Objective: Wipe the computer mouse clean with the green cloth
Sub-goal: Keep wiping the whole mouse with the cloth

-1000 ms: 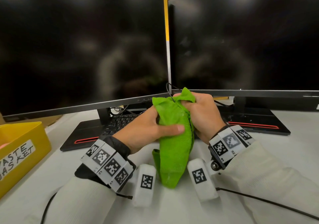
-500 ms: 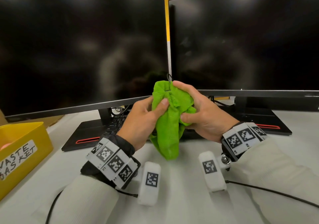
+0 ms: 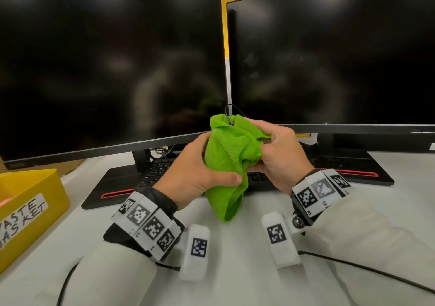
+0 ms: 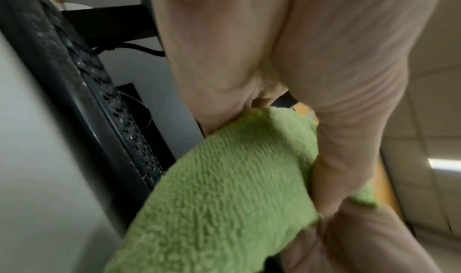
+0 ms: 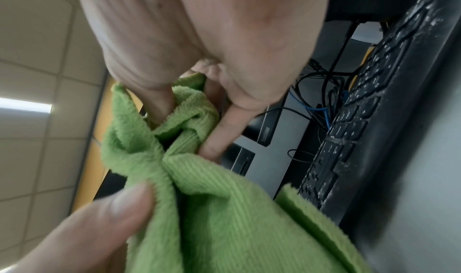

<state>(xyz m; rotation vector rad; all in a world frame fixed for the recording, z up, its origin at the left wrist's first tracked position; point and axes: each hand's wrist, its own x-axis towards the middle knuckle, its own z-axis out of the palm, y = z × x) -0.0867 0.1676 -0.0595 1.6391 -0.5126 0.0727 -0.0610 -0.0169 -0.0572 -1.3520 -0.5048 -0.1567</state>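
Reading "ASTE" over "ASKET" in black handwriting, a white label (image 3: 22, 214) was seen on the front of a yellow bin (image 3: 47, 188) at the left edge of the white desk (image 3: 235, 270), the first letters being cut off. Square black-and-white code tags were carried on the bands (image 3: 146, 223) round both wrists. On a black box in the right wrist view, a small logo (image 5: 265, 134) was printed, too blurred to be read. In front of two dark monitors (image 3: 106, 70), the green cloth (image 3: 229, 162) was held bunched above a black keyboard (image 3: 160, 169). It was gripped by the left hand (image 3: 195, 171) with the thumb pressed across its front, and by the right hand (image 3: 280, 155) with the fingers curled into its upper folds. The mouse itself could not be seen in any view, being presumably wrapped inside the cloth; only a thin black cable (image 3: 231, 113) was seen rising out of the top of the bundle in the head view. Pale dust or crumbs on the keyboard keys (image 5: 349, 123) were shown only by the wrist views, as was a tangle of black and blue cables (image 5: 321, 107) behind it. The right thumb, pinched against a twisted fold of cloth (image 5: 184, 119), was shown closely by the right wrist view, while the terry pile of the cloth (image 4: 224, 188) under the left palm was shown by the left wrist view.
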